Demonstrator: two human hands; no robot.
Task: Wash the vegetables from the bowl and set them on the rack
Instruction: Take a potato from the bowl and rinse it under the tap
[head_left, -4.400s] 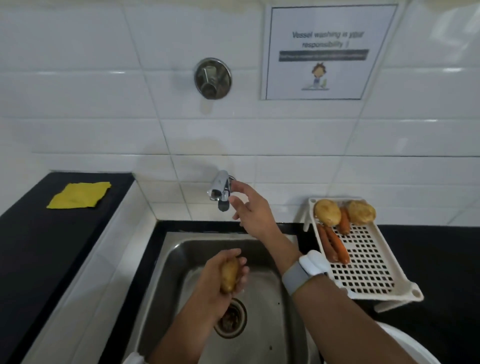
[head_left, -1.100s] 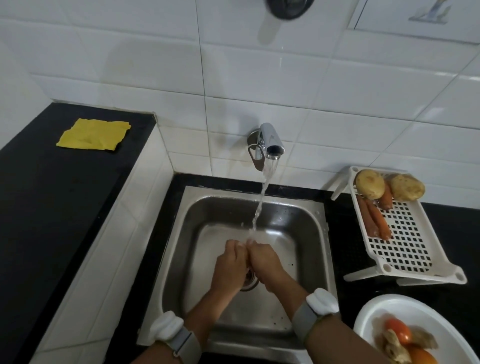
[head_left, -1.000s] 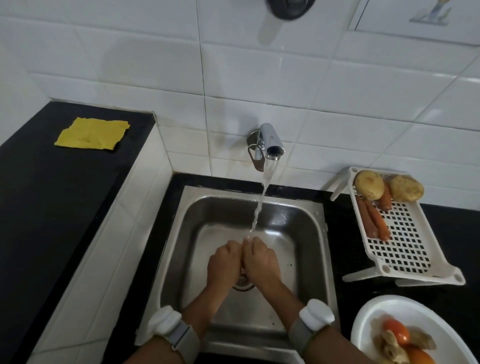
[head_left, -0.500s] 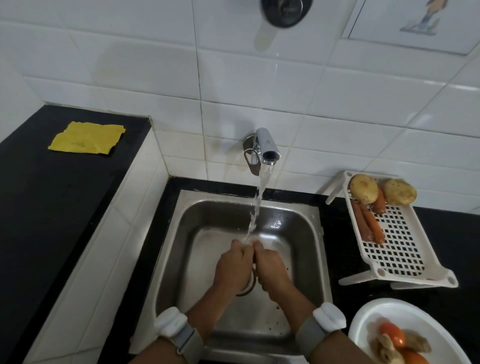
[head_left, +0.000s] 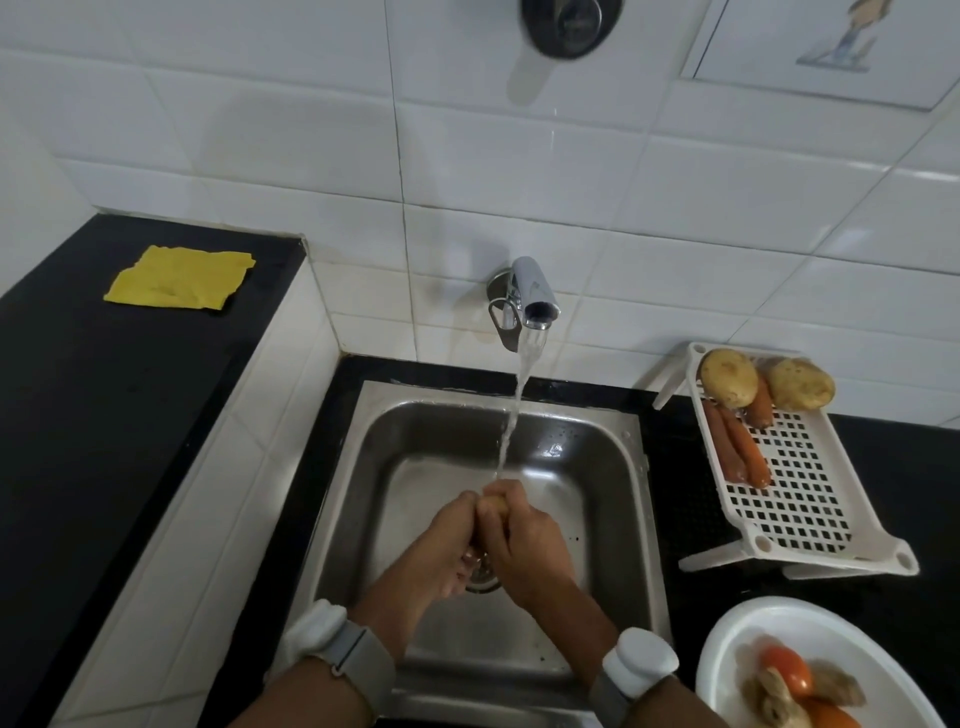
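1. Both hands are together over the sink's drain: the left hand (head_left: 441, 545) and the right hand (head_left: 524, 535) are curled round one potato (head_left: 492, 503), of which only a pale sliver shows between the fingertips.
2. Compared with half a second ago, the hands are still clasped under the stream; the right fingertips now lie a little farther over the top of the potato.
3. Too little of the potato shows to tell which way its long axis runs.
4. White bowl (head_left: 727, 649) sits on the black worktop (head_left: 909, 519) at near right, holding a tomato (head_left: 787, 670) and some brownish pieces.
5. Steel sink (head_left: 597, 467) is set in the worktop; the tap (head_left: 532, 296) on the tiled wall pours water onto the hands.
6. White rack (head_left: 810, 519) stands right of the sink, its long side running away from the viewer; at its far end lie two potatoes (head_left: 730, 376) and three carrots (head_left: 743, 449), the carrots lengthwise along the rack.
7. Yellow cloth (head_left: 179, 280) lies on the raised ledge at far left.
8. Wall notice (head_left: 831, 47) at top right shows only part of a drawing; no writing can be read.
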